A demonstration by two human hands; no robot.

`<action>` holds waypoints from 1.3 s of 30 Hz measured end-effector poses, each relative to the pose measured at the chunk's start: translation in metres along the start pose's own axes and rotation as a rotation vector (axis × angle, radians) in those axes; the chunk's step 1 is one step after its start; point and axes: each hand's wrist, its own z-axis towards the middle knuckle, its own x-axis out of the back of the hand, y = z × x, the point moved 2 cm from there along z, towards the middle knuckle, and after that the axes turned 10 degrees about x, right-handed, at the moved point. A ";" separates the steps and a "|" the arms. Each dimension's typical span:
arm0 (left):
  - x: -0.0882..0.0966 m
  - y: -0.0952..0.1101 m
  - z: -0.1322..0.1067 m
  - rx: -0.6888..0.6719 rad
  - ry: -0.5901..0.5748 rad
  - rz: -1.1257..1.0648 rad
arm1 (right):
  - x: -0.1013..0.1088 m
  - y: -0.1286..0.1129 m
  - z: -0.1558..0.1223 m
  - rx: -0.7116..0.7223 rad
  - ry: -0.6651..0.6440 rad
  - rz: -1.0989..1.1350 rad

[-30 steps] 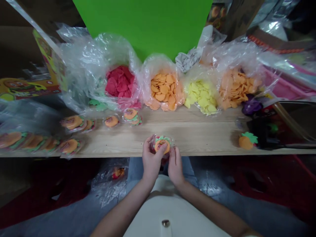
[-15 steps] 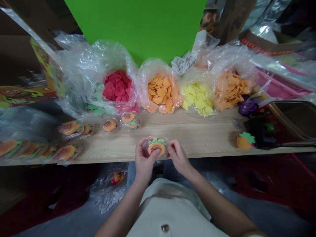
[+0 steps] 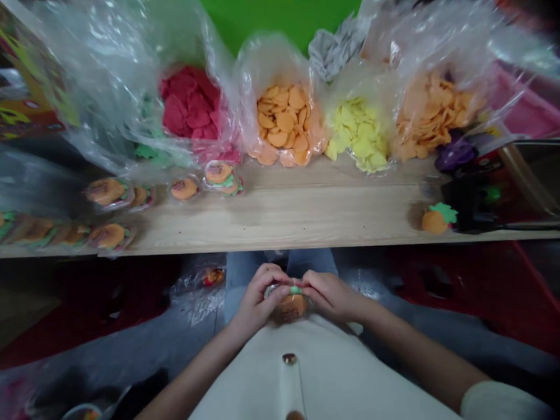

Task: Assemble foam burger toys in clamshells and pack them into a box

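Both hands meet over my lap, below the wooden board's front edge [image 3: 280,239]. My left hand [image 3: 256,300] and my right hand [image 3: 330,294] are closed from either side on a small round foam stack [image 3: 291,303], orange with a green leaf layer, in clear wrap. Fingers of both hands pinch its top edge. On the board's left lie several wrapped stacks of the same kind [image 3: 107,191]. Along the back stand open plastic bags of foam pieces: red [image 3: 190,108], orange [image 3: 282,122], yellow [image 3: 356,128] and pale orange [image 3: 431,114].
An orange foam piece with a green leaf [image 3: 435,220] lies at the board's right, beside a black tool [image 3: 475,204]. A purple piece [image 3: 455,154] sits behind it. A plastic bag with a stack [image 3: 210,280] lies on the floor left of my knees. A green panel rises behind the bags.
Both hands have pulled the foam stack back from the board's front edge down toward my lap. The view has tilted downward and nearer the bags.
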 end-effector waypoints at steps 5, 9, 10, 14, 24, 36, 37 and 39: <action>0.004 0.006 0.002 -0.018 -0.043 0.252 | -0.010 -0.004 -0.004 0.019 -0.015 -0.088; 0.000 0.006 0.000 -0.081 -0.064 0.328 | -0.016 -0.006 -0.005 0.028 -0.007 -0.094; -0.001 0.006 0.000 -0.100 -0.069 0.350 | -0.018 -0.006 -0.006 0.025 0.001 -0.087; -0.002 0.005 -0.001 -0.146 -0.098 0.409 | -0.022 -0.006 -0.009 0.016 0.030 -0.067; -0.002 0.012 -0.002 -0.169 -0.186 0.445 | -0.018 -0.016 -0.007 -0.065 -0.045 -0.204; -0.003 0.011 0.001 -0.015 -0.192 0.304 | -0.024 -0.009 -0.013 -0.053 0.015 -0.063; -0.001 0.007 0.003 0.053 -0.172 0.205 | -0.022 -0.006 -0.012 -0.080 0.073 0.001; 0.001 -0.001 0.007 0.217 -0.171 -0.067 | -0.022 0.001 -0.007 -0.163 0.226 0.126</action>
